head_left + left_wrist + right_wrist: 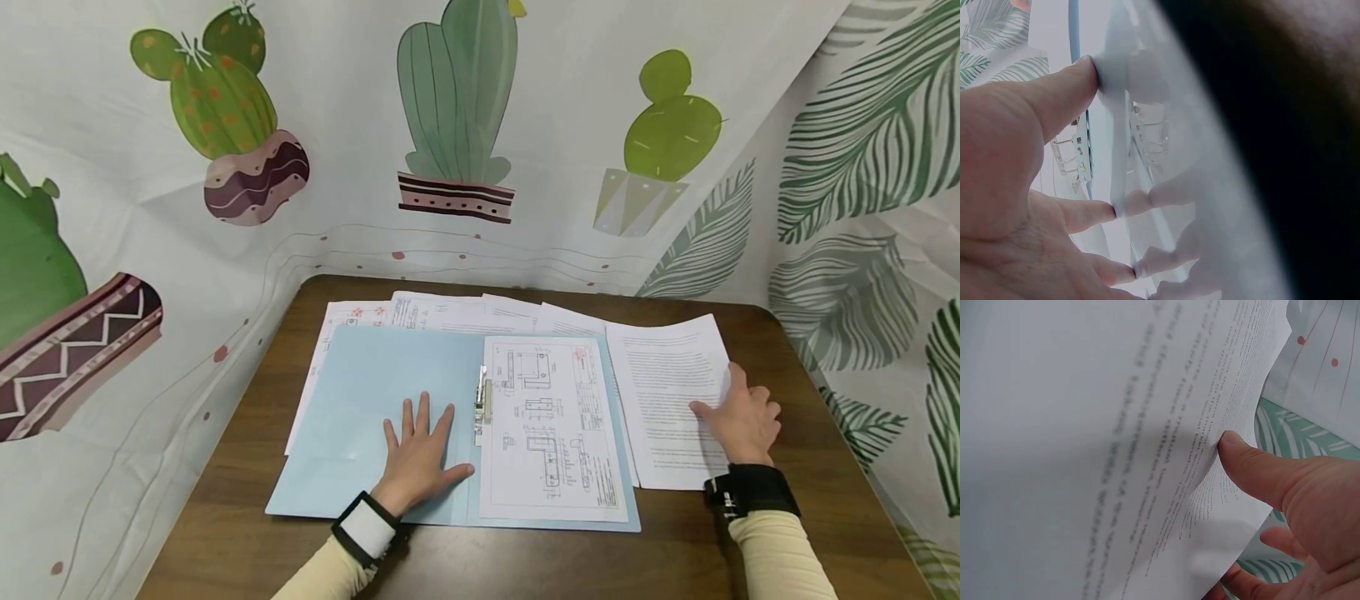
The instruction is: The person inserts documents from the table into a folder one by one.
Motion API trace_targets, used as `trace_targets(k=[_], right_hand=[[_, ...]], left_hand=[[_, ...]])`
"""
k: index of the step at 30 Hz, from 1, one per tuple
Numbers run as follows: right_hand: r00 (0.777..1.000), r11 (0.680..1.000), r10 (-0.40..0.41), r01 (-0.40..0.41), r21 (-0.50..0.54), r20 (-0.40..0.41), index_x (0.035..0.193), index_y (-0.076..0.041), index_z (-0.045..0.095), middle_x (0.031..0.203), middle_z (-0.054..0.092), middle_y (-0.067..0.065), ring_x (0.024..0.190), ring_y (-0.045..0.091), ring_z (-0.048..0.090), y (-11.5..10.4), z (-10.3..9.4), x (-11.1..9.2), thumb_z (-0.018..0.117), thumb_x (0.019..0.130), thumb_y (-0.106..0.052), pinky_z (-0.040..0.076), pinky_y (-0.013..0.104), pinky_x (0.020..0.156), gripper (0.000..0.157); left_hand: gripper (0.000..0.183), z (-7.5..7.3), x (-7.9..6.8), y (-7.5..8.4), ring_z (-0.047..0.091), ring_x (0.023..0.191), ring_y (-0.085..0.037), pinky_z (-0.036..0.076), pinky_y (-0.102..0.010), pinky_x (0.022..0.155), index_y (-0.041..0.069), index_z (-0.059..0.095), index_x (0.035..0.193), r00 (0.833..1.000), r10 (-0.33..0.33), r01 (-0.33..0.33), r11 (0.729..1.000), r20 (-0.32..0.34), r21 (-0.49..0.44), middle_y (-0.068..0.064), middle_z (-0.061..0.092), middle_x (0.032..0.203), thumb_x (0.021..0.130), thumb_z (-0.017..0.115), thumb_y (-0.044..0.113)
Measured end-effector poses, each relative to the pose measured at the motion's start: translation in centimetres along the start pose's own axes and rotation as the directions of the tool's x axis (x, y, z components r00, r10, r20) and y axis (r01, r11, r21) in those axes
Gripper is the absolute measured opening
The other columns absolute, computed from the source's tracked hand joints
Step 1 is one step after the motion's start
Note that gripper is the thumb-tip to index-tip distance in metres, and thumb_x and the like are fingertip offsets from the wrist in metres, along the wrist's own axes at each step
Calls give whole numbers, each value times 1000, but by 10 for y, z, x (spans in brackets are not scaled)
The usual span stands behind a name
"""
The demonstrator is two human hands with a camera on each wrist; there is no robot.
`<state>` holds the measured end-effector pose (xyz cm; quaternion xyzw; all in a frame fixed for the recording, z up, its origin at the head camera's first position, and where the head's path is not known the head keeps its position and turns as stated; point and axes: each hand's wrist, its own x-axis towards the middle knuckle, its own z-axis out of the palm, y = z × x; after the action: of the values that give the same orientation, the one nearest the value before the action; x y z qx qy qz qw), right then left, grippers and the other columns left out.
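My left hand lies spread on the bare left cover of the blue folder, fingers straight and gripping nothing; I judge that its light pressure steadies the cover, since the left wrist view shows my fingertips meeting their reflections on its glossy face. My right hand pinches the right edge of the printed page, thumb on the text and fingers behind, which seems to give me control of that margin; how many sheets I have between them I cannot tell. The page sits just beside the folder's right edge, within easy reach. The folder lies open on the table, metal clip near its fold, drawing facing up on the right, with loose papers showing past its far edge.
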<state>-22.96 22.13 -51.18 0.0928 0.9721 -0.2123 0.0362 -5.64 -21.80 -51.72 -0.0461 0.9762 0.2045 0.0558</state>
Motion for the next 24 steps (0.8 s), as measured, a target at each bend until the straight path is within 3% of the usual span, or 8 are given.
trace_targets(k=[12,24], right_hand=[[1000,1000,16,-16,11,-4,160,2,10,132,36,48,119,66,35,0,-1,2,81,86,-19,30,74,95,105],[996,996,85,-85,20,-12,154,6,28,132,44,41,119,61,46,5,-2,3,65,96,-15,42,70,87,71]], left_hand=[[95,-3,-2,1,8,151,-57,4,-80,111,5,46,154,1000,-1,1,1000,5,-3,-32,17,165,80,85,51],[96,-2,-2,1,7,151,-57,4,-79,111,6,46,154,1000,-5,5,1000,10,-3,-32,17,165,80,84,52]])
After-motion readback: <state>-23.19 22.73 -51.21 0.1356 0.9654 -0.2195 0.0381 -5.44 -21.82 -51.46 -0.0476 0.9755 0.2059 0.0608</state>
